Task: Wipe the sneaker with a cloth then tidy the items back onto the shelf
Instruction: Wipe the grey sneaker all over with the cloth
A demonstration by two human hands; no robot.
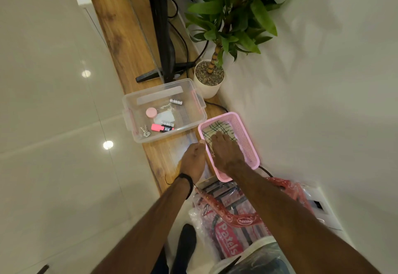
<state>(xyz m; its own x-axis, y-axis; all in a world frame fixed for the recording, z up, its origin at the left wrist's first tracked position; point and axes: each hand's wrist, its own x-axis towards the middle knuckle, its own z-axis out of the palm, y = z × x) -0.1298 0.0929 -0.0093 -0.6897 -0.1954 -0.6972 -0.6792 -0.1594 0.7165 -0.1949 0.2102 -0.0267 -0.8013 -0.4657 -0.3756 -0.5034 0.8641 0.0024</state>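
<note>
A pink mesh basket sits on the wooden shelf against the white wall. Inside it lies a folded cream cloth with dark green checks. My right hand rests flat on top of that cloth, fingers spread, inside the basket. My left hand is just left of the basket, with its thumb and fingers touching the basket's left rim. No sneaker is in view.
A clear plastic box behind the basket holds batteries, keys, a pink marker and a small pink jar. A potted plant and black stand with cables are farther back. Red-printed plastic bags lie under my arms.
</note>
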